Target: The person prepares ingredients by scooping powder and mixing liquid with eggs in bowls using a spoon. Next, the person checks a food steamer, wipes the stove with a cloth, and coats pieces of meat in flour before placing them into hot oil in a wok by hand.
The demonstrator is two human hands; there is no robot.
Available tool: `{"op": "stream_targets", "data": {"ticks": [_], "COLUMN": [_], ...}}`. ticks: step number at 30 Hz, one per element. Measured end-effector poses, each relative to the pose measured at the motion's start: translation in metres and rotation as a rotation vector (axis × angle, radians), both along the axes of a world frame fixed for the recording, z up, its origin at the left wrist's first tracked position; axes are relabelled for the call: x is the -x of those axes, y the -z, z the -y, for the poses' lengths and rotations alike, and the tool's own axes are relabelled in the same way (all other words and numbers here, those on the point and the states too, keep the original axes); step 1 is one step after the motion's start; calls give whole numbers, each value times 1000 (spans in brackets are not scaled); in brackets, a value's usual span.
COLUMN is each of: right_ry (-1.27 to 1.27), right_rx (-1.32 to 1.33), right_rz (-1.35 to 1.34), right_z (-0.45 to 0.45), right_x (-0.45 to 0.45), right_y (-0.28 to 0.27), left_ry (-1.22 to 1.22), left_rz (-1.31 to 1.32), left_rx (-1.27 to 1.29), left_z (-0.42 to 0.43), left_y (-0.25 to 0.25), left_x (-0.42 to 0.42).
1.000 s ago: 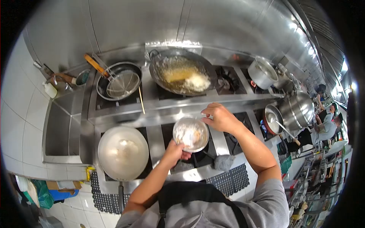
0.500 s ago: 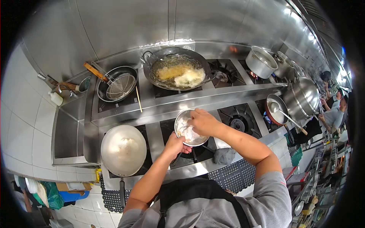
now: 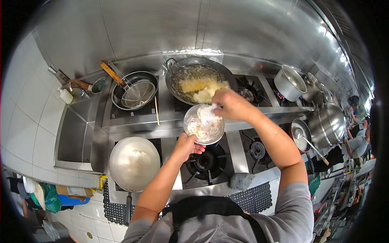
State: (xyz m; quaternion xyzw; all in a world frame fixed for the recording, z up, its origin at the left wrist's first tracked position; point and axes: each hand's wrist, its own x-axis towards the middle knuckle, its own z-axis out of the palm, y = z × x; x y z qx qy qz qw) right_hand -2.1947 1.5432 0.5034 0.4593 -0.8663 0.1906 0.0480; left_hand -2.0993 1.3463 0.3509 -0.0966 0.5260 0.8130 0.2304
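Note:
My left hand [image 3: 187, 146] grips the lower left rim of a metal bowl [image 3: 221, 135], which holds a white, floury mixture with yellowish bits. Over the bowl's far right side, my right hand [image 3: 229, 106] is closed on a white, flour-coated piece of food [image 3: 208, 114], smeared by motion. I cannot make out what lies under the coating. Just beyond the bowl stands a large dark wok [image 3: 174, 87] of bubbling oil, with golden and paler battered pieces [image 3: 194, 86] frying in it. My right hand covers part of the wok's near right edge.
A frying pan [image 3: 117, 99] holding a wire strainer [image 3: 139, 95] sits left of the wok, with a wooden stick [image 3: 157, 111] beside it. A wide light pan [image 3: 133, 164] rests at front left. Pots [image 3: 289, 83] and a ladle [image 3: 312, 148] are to the right.
My right hand has risen out of the bowl with the floury piece, toward the wok. The bowl in my left hand has moved nearer the wok. The camera view has shifted slightly.

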Motion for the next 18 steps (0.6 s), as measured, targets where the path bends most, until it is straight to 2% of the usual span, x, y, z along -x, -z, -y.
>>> {"op": "stream_targets", "data": {"ticks": [1,3,6,13,15,18], "right_ry": [-13,36,146,56,115,159], "right_rx": [57,47,24,-194,-302,-269], "right_rz": [-106,-45,25,1,47,1], "right_z": [0,7,17,37,42,43], "right_x": [18,43,88,178,185,184], "right_y": [-2,-22,-20,75,97,116], "left_ry": [-27,-34,-35,-34,-26,-47], "left_rz": [-15,-4,20,98,121,130], "left_rx": [-2,-13,-29,-33,-48,-30], "left_z": [1,5,12,32,35,37], "left_y": [-5,-6,0,22,23,27], "left_x": [4,10,9,-16,-23,-32]}}
